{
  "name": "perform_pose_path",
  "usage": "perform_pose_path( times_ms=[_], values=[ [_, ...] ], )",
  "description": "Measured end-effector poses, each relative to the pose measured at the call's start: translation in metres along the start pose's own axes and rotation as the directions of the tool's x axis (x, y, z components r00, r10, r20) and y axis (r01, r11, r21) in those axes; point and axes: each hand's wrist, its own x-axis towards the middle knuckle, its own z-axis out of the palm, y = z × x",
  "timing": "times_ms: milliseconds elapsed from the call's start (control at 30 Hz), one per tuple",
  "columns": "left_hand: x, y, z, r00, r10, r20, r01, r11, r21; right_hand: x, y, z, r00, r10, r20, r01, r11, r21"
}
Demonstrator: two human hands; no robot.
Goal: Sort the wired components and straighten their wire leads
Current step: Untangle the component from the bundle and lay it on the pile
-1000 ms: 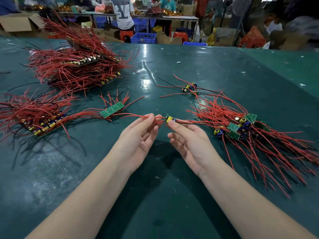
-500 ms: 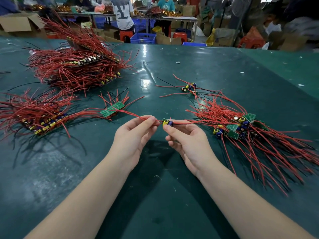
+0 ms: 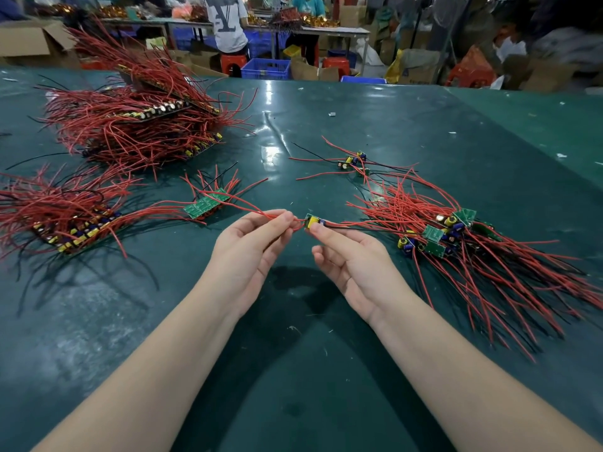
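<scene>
A small green board with yellow and blue parts (image 3: 314,220) is pinched at its near edge by my right hand (image 3: 350,262), above the green table (image 3: 293,370). My left hand (image 3: 251,252) pinches the board's red leads (image 3: 257,210) just left of it; they run up and left. On the right lies an unsorted heap of boards with red and black wires (image 3: 456,243). A short row of green boards (image 3: 206,202) lies left of my hands. A long sorted row (image 3: 75,230) lies further left.
A big stack of wired boards (image 3: 146,122) fills the back left of the table. A few loose boards (image 3: 354,161) lie in the middle, beyond my hands. Past the far edge are people, cardboard boxes and a blue crate (image 3: 266,68).
Both hands have sunk a little toward me with the board. My left hand's fingers have slid along the red leads, which now run straighter up and left.
</scene>
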Motion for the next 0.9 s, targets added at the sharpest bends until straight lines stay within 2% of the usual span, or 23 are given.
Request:
perform_pose_path(
  times_ms=[167, 333, 400, 600, 700, 900],
  values=[
    [0.001, -0.001, -0.002, 0.999, 0.025, 0.038, -0.024, 1.000, -0.011, 0.001, 0.000, -0.001, 1.000, 0.011, 0.022, -0.012, 1.000, 0.025],
    [0.002, -0.006, -0.004, 0.994, 0.113, 0.016, -0.113, 0.969, 0.218, 0.004, 0.001, -0.005, 1.000, -0.006, 0.000, 0.006, 0.996, 0.092],
    [0.002, -0.006, -0.005, 0.993, 0.116, 0.007, -0.114, 0.961, 0.252, 0.005, 0.004, -0.005, 0.999, -0.035, -0.007, 0.036, 0.995, 0.088],
    [0.001, -0.006, -0.006, 1.000, 0.016, 0.004, -0.017, 0.980, 0.198, 0.004, 0.008, -0.005, 0.975, -0.213, -0.064, 0.211, 0.977, -0.036],
    [0.000, -0.007, -0.005, 0.999, -0.051, -0.012, 0.052, 0.988, 0.144, 0.002, 0.009, -0.006, 0.951, -0.305, -0.040, 0.297, 0.945, -0.138],
    [-0.001, -0.002, -0.005, 0.989, -0.141, -0.034, 0.142, 0.989, 0.034, 0.000, 0.012, -0.003, 0.939, -0.344, -0.003, 0.336, 0.919, -0.204]
  ],
)
